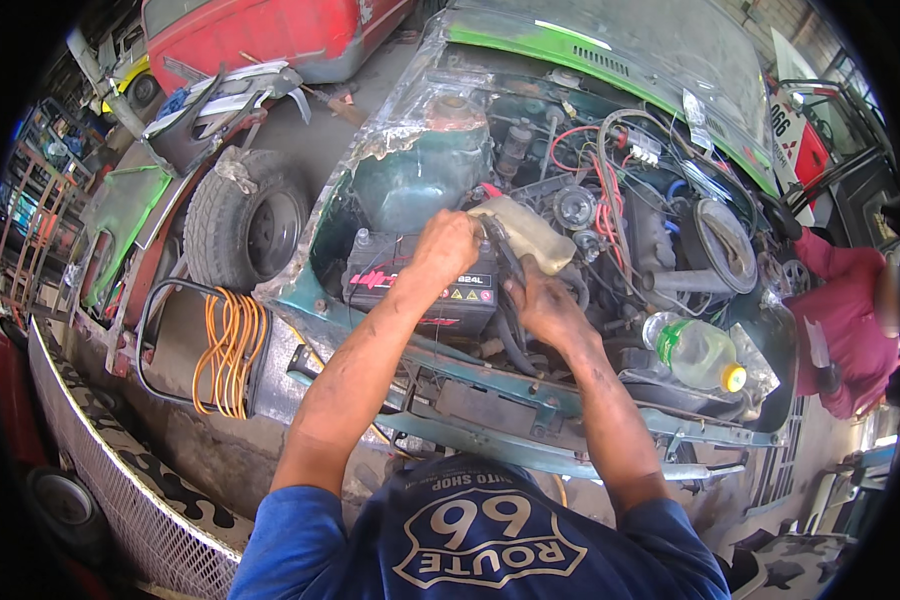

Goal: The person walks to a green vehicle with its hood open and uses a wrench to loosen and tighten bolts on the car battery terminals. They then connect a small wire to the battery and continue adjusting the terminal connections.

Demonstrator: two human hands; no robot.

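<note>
My left hand (446,246) is closed at the far right corner of a black car battery (370,268). Whatever its fingers pinch is hidden behind them. Just to the right, my right hand (550,312) closes round a dark hose or thick cable (504,252) that runs down beside the battery. A yellowed plastic reservoir (530,236) lies beyond my right fingertips, its left end close to my left hand. A small red piece (491,190) shows just past the left hand.
Around the hands is an open engine bay with an air filter housing (722,245) and red wires (604,190). A plastic bottle (692,352) lies at the front right. A co-worker in maroon (840,320) stands right. A tyre (240,220) and orange cable coil (232,350) are left.
</note>
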